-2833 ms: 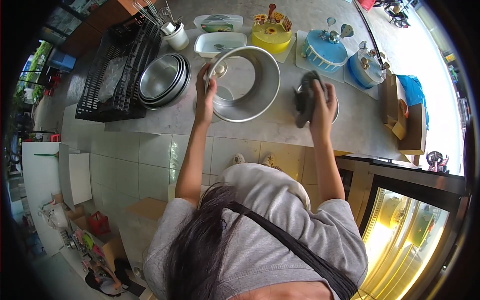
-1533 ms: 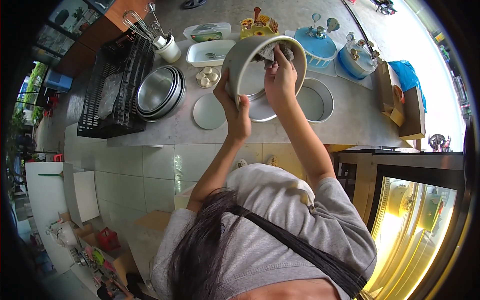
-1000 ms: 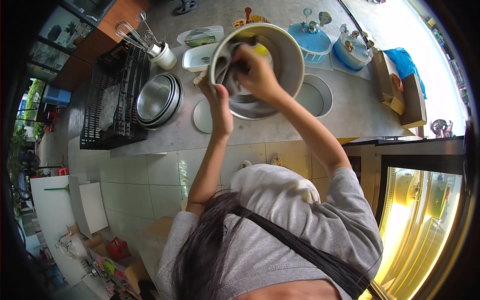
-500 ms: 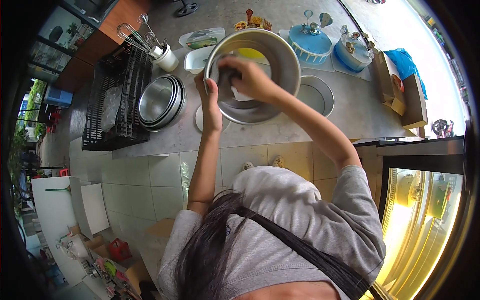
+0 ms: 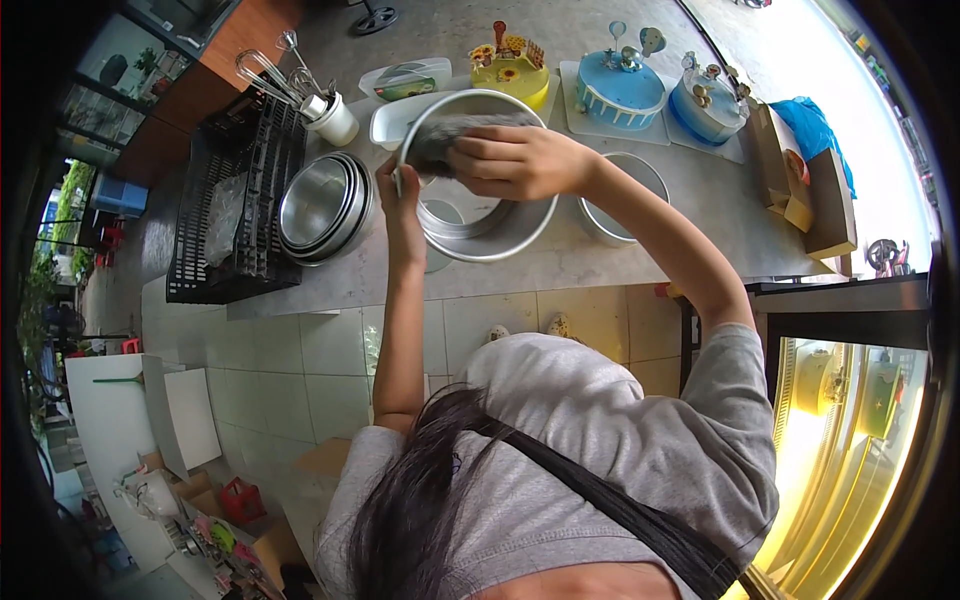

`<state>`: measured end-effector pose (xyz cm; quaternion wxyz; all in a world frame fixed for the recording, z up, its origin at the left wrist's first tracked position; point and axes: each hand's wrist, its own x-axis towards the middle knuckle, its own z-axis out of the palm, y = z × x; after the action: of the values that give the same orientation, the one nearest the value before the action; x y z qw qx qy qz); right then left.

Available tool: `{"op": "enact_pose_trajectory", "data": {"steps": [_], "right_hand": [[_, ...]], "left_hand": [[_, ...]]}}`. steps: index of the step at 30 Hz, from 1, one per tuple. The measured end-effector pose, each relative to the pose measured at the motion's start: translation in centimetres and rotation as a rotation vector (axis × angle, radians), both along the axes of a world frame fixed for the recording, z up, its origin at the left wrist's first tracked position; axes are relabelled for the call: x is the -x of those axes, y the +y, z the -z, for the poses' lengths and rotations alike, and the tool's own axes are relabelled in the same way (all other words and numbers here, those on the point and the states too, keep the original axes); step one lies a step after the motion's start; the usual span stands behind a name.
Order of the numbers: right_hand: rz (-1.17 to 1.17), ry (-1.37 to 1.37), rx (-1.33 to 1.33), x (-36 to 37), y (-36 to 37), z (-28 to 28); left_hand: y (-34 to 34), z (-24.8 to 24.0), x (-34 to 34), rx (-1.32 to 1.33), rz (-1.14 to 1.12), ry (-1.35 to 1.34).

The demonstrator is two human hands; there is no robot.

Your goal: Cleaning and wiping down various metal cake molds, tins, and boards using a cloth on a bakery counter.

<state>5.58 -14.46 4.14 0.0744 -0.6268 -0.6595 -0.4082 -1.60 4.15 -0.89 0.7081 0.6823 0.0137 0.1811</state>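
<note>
since half a second ago the right hand (image 5: 515,160) has slid from the middle of the round metal cake pan (image 5: 480,215) up to its far rim, and the pan has tipped a little lower toward the counter (image 5: 520,275). the pan is a wide, shallow, dull silver tin with a straight wall; its mouth faces the camera and the inside shows a pale base ring. the right hand is closed around a dark grey cloth (image 5: 440,140), pressing it on the upper rim and inner wall. the left hand (image 5: 398,195) grips the pan's left edge with fingers curled over the rim, holding it tilted above the counter, so the pan sits between both hands, left hand at its side and right hand on top. just beside the left hand lies a stack of nested round pans (image 5: 325,205), and beyond that a black wire rack (image 5: 225,215) reaches the counter's left end. another empty round pan (image 5: 625,200) rests just right of the held one, partly hidden under the right forearm. behind the pan stand a white rectangular dish (image 5: 385,125), a white cup of whisks (image 5: 325,115), a yellow decorated cake (image 5: 510,70) and two blue cakes (image 5: 620,90). open counter shows only along the near edge below the pan, with tiled front beneath.
</note>
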Motion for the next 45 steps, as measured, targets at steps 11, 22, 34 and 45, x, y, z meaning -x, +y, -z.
{"op": "enact_pose_trajectory", "data": {"steps": [11,22,34,45], "right_hand": [[-0.212,2.041,-0.426,5.7,4.9,6.6],[1.025,0.567,0.214,2.7,1.0,6.6],[-0.031,1.979,-0.946,3.4,4.3,6.0],[0.474,0.384,-0.289,-2.3,-0.6,3.8]], "left_hand": [[-2.3,0.9,0.4,-0.349,-0.152,-0.212],[-2.3,0.1,0.9,-0.375,-0.099,-0.244],[-4.6,0.2,1.3,-0.318,-0.097,-0.290],[-4.0,1.1,0.2,0.084,0.022,-0.102]]}}
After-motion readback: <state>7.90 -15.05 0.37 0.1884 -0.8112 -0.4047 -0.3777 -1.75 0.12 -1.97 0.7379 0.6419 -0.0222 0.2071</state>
